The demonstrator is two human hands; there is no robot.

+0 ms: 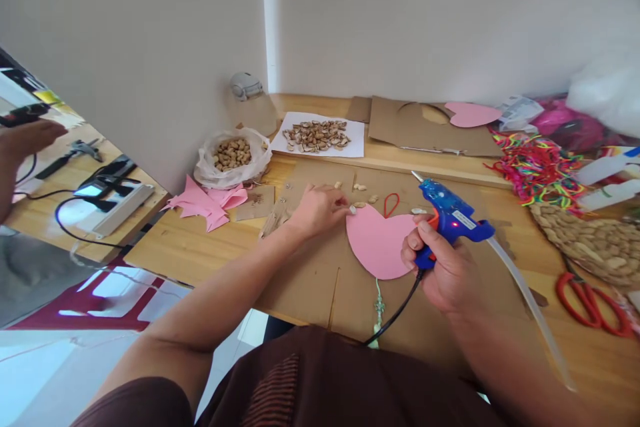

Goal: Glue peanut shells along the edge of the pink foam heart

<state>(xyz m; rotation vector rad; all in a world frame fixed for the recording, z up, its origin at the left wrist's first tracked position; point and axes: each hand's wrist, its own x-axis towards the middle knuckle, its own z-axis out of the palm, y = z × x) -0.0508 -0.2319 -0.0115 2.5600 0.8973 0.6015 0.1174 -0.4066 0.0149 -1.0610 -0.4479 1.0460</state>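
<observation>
Right hand [445,263]: is clasping a blue glue gun [447,208].
Left hand [321,207]: is resting beside a pink heart [379,243]; pinch unclear.

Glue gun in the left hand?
No, the right hand grips the blue glue gun, while the left hand is by the nearer pink heart.

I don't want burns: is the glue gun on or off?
Apparently on: the glue gun, in the right hand, shows a lit red light.
</observation>
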